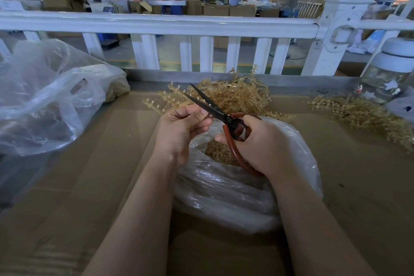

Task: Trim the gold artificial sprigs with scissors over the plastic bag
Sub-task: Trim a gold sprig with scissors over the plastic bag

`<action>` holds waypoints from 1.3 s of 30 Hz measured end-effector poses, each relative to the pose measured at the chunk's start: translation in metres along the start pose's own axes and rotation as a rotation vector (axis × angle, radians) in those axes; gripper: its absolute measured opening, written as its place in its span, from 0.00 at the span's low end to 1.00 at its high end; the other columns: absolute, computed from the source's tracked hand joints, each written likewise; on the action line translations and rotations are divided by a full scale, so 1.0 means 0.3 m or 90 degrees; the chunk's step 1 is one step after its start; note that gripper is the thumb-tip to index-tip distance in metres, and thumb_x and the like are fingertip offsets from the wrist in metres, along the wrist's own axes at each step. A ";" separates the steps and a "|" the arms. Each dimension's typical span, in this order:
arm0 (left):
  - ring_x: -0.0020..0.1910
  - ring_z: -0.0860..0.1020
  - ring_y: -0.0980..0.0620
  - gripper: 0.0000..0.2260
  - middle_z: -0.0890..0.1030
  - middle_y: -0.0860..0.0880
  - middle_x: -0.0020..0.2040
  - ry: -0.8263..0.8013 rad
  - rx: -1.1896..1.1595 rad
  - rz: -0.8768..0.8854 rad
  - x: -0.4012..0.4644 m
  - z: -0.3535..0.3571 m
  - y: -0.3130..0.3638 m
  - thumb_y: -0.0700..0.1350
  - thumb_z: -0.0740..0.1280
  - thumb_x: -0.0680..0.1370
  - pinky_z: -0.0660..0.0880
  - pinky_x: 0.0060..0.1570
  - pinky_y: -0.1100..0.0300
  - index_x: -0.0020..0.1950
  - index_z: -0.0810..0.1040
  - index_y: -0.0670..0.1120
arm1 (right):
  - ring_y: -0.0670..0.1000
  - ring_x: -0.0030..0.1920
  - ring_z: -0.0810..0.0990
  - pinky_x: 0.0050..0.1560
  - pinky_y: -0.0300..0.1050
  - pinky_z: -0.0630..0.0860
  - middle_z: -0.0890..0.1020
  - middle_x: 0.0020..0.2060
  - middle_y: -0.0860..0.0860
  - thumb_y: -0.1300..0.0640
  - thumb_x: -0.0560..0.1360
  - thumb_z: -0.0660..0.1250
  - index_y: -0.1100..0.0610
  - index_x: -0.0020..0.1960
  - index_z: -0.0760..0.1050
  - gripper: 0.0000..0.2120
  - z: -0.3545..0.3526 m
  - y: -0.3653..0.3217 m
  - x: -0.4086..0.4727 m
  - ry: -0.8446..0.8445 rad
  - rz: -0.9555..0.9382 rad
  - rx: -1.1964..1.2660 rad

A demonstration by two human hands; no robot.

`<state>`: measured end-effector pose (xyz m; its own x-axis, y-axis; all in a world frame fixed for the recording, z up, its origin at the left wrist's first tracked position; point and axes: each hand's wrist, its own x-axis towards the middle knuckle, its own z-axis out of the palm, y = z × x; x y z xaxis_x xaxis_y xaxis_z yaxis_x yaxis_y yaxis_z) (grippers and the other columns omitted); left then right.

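My right hand (257, 139) grips the red handles of black-bladed scissors (210, 107), whose blades stand apart and point up and left. My left hand (181, 127) pinches a gold sprig (161, 101) whose branches stick out to the left, with its stem at the blades. Both hands hover over a clear plastic bag (224, 190) that holds cut gold pieces (217, 152). A heap of gold sprigs (237, 94) lies just behind the hands.
A second heap of gold sprigs (363, 114) lies at the right. A large clear bag (51, 96) sits at the left on the cardboard-covered table (89, 175). A glass jar (389, 74) stands far right. A white railing (156, 22) runs behind the table.
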<state>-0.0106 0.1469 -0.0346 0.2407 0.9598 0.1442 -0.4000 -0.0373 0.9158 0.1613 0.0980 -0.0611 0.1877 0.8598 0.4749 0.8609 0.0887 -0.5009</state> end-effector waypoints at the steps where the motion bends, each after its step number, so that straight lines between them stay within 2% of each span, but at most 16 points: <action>1: 0.32 0.82 0.56 0.09 0.84 0.48 0.33 0.002 -0.001 -0.001 0.000 -0.001 -0.001 0.38 0.71 0.72 0.78 0.35 0.66 0.33 0.85 0.47 | 0.33 0.36 0.74 0.33 0.32 0.66 0.76 0.33 0.33 0.18 0.64 0.60 0.38 0.47 0.75 0.27 0.000 0.000 0.000 -0.001 0.002 0.000; 7: 0.33 0.82 0.55 0.08 0.85 0.47 0.35 0.005 0.016 0.006 0.000 -0.004 -0.002 0.38 0.72 0.72 0.79 0.36 0.65 0.34 0.85 0.47 | 0.33 0.36 0.74 0.33 0.33 0.67 0.76 0.32 0.33 0.18 0.63 0.60 0.35 0.46 0.73 0.25 -0.005 -0.004 0.000 -0.009 0.000 0.003; 11: 0.33 0.82 0.54 0.15 0.84 0.47 0.34 0.009 0.066 0.032 0.002 -0.004 -0.004 0.34 0.68 0.77 0.80 0.37 0.63 0.33 0.84 0.47 | 0.32 0.37 0.74 0.34 0.32 0.68 0.75 0.35 0.31 0.18 0.64 0.57 0.39 0.54 0.77 0.32 -0.008 -0.001 0.001 -0.007 0.001 -0.005; 17: 0.31 0.81 0.53 0.18 0.84 0.46 0.34 -0.012 0.118 0.043 0.002 -0.005 -0.004 0.32 0.67 0.77 0.78 0.36 0.63 0.31 0.84 0.48 | 0.31 0.36 0.71 0.34 0.29 0.65 0.72 0.34 0.29 0.19 0.64 0.57 0.41 0.54 0.77 0.32 -0.012 -0.004 -0.001 0.007 -0.005 -0.019; 21: 0.31 0.80 0.54 0.19 0.84 0.48 0.33 -0.029 0.123 0.044 0.002 -0.005 -0.004 0.31 0.67 0.77 0.78 0.35 0.63 0.31 0.84 0.49 | 0.31 0.36 0.72 0.34 0.29 0.64 0.74 0.34 0.31 0.19 0.64 0.60 0.41 0.52 0.77 0.31 -0.011 -0.002 -0.002 0.006 -0.005 -0.022; 30: 0.30 0.80 0.54 0.16 0.84 0.45 0.34 -0.023 0.072 -0.003 0.003 -0.007 -0.005 0.33 0.68 0.76 0.78 0.34 0.63 0.32 0.83 0.46 | 0.32 0.33 0.73 0.32 0.29 0.65 0.73 0.31 0.33 0.18 0.65 0.58 0.42 0.50 0.78 0.31 -0.008 -0.007 -0.005 0.011 -0.012 -0.015; 34: 0.30 0.80 0.53 0.13 0.84 0.44 0.34 -0.010 0.056 -0.007 0.004 -0.006 -0.006 0.33 0.68 0.76 0.78 0.34 0.63 0.33 0.83 0.45 | 0.32 0.33 0.72 0.31 0.29 0.63 0.73 0.31 0.32 0.17 0.64 0.57 0.40 0.48 0.76 0.30 -0.007 -0.011 -0.005 0.023 -0.009 -0.013; 39: 0.30 0.80 0.53 0.14 0.84 0.45 0.34 -0.007 0.064 0.000 0.003 -0.004 -0.005 0.32 0.68 0.76 0.78 0.34 0.63 0.33 0.83 0.46 | 0.31 0.35 0.73 0.32 0.29 0.65 0.75 0.33 0.32 0.14 0.61 0.53 0.43 0.49 0.79 0.38 -0.006 -0.007 -0.002 0.033 -0.009 -0.007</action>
<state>-0.0107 0.1482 -0.0364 0.2508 0.9566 0.1484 -0.3102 -0.0658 0.9484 0.1602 0.0965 -0.0588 0.1988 0.8313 0.5190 0.8692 0.0951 -0.4852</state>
